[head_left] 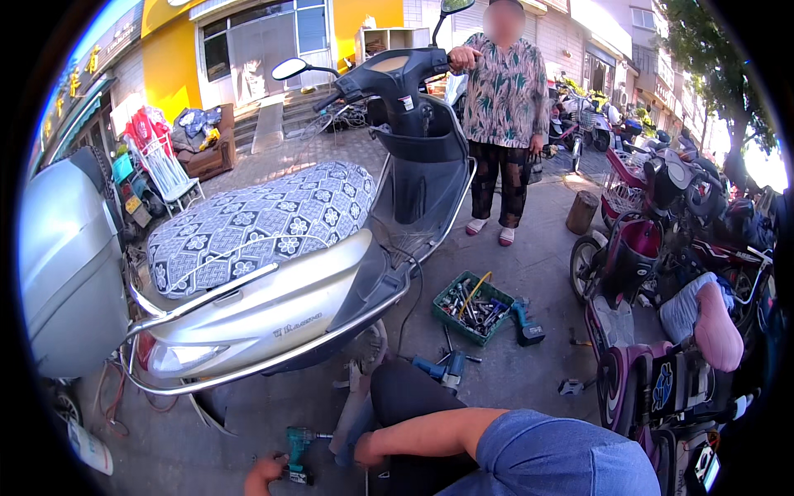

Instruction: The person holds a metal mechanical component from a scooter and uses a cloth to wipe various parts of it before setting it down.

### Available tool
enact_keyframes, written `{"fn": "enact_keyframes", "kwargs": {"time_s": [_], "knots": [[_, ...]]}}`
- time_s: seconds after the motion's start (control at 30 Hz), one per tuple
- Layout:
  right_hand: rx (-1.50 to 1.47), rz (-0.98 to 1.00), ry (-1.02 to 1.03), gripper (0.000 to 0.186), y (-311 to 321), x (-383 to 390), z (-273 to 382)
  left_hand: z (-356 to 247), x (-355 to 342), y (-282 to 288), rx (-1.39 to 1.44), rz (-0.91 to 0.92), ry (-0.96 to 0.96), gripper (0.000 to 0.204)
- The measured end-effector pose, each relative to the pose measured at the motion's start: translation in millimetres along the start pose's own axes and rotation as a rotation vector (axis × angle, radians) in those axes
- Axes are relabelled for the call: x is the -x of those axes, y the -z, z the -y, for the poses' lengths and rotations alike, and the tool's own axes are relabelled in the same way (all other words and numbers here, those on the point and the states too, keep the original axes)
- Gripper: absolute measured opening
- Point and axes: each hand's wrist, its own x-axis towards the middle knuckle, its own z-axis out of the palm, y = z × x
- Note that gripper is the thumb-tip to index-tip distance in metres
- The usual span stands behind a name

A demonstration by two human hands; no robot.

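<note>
Low at the bottom, my left hand (266, 469) is curled beside a green cordless impact tool (298, 453); what its fingers hold is unclear. My right hand (367, 448) is bent down next to a long metal part (350, 417) under the silver scooter (256, 322), with a thin rod below it; its grip is partly hidden. The scooter has a patterned seat cover (256, 215). A blue power tool (447, 372) lies right of my knee, behind which stand a green toolbox (471, 306) full of tools and a teal drill (527, 322).
A person (504, 107) stands at the scooter's front, a hand on the handlebar. Parked two-wheelers (620, 347) crowd the right side. A wooden stump (582, 211) is near them. A grey top box (70, 264) juts out at left; cables (112, 405) and a white bucket (89, 450) lie below it.
</note>
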Motion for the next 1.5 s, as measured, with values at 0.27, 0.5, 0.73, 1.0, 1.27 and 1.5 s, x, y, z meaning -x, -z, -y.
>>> {"fn": "enact_keyframes", "kwargs": {"time_s": [0.27,0.5,0.73,1.0,1.27,1.5], "knots": [[-0.012,-0.018,-0.065,0.036,-15,-25,-14,16,-5,9,-0.099,-0.102,-0.078,0.053],[-0.086,0.045,-0.127,0.034,11,7,0,-30,27,2,0.109,-0.124,-0.011,0.059],[-0.106,0.083,-0.125,0.035,15,4,3,-31,44,4,0.106,-0.124,-0.006,0.054],[-0.043,0.05,0.01,0.03,10,-8,-7,-4,12,8,-0.01,-0.041,-0.004,0.047],[-0.05,0.054,-0.04,0.033,3,-5,-3,7,26,-7,0.042,-0.042,0.026,0.049],[0.022,0.004,-0.038,0.032,-12,-20,-18,-30,27,7,0.02,-0.079,-0.003,0.057]]}}
